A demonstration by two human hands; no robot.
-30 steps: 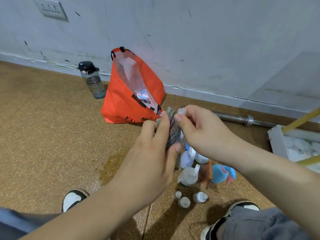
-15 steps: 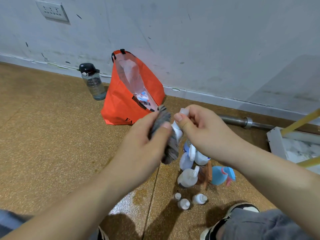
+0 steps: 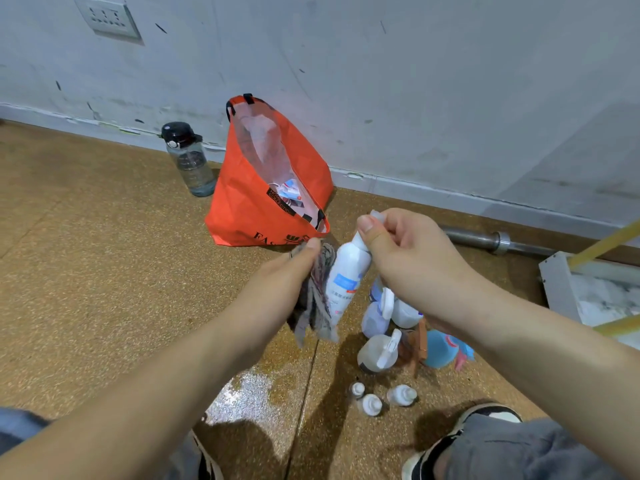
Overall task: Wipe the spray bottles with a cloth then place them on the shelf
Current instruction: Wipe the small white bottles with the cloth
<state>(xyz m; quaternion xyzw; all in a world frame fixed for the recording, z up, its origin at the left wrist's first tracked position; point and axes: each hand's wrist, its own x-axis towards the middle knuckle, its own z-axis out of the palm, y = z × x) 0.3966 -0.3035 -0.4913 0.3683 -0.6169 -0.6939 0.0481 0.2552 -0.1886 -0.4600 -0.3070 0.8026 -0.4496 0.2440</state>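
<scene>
In front of the bag (image 3: 256,209), the bottle (image 3: 346,275) is pinched by its cap in the right hand (image 3: 408,258). The cloth (image 3: 317,299), clenched in the left hand (image 3: 287,271), has been drawn back off the bottle, now bared; this wipe is judged nearly done.

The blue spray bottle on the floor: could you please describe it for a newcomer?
From the orange fabric bag against the wall, come forward to the bottles on the floor. The blue plastic spray bottle with a pink trigger lies rightmost; its neighbours are mostly white.
</scene>
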